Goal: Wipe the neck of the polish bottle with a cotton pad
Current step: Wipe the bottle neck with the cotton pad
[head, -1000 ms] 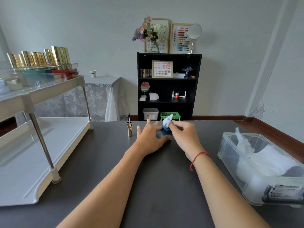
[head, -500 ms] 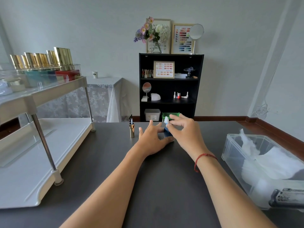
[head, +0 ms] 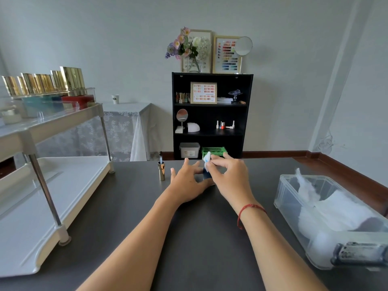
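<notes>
A small dark blue polish bottle [head: 206, 174] stands on the dark table [head: 199, 238], mostly hidden between my hands. My left hand [head: 186, 181] steadies it from the left with thumb under and fingers spread. My right hand [head: 227, 175] pinches a white cotton pad [head: 206, 159] with blue stains against the bottle's top; the neck itself is covered by the pad. The bottle's gold cap with its brush [head: 161, 171] stands upright on the table to the left of my left hand.
A clear plastic box [head: 294, 183] with white cotton stands at the right. A white two-tier rack [head: 42, 196] with gold-capped bottles on top fills the left. A black bookshelf [head: 212, 116] stands against the far wall beyond the table.
My right hand has shifted around the bottle's top with the pad, its fingers turning. The left hand stays at the bottle. The view has moved slightly.
</notes>
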### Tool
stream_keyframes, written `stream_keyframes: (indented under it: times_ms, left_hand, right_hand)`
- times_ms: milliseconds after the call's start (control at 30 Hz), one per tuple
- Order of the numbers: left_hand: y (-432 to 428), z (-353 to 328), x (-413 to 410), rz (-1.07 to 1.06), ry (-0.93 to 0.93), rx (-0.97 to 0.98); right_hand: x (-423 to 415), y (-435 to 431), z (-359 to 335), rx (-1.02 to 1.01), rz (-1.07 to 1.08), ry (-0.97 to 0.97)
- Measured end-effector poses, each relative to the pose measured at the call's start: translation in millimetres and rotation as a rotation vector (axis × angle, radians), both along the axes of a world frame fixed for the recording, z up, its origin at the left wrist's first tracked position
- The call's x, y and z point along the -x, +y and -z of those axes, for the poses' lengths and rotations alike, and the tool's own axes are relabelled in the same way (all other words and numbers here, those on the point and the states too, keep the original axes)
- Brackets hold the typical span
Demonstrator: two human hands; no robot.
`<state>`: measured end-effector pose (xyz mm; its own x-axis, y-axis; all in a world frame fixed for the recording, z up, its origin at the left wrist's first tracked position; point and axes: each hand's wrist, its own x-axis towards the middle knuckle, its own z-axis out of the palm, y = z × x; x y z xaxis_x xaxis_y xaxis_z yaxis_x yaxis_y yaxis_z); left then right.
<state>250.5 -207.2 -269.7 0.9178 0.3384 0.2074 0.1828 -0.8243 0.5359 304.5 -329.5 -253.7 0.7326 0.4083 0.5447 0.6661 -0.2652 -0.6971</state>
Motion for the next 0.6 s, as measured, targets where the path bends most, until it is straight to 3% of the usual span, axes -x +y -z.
stream_keyframes:
  times_ms: [133, 267, 467, 600]
  left_hand:
    - [0, 1, 2, -0.002, 0.0, -0.001]
    - [-2, -1, 2, -0.019, 0.007, 0.003]
    - [-2, -1, 6, -0.087, -0.093, 0.034]
    - [-7, -2, 11, -0.123, -0.147, 0.039]
  right_hand:
    - [-2, -8, -1, -0.115, -0.077, 0.053]
    - [-12, -23, -2, -0.323, 0.112, 0.088]
    - [-24, -22, 9, -0.085, 0.325, 0.162]
    - [-32, -23, 7, -0.033, 0.393, 0.201]
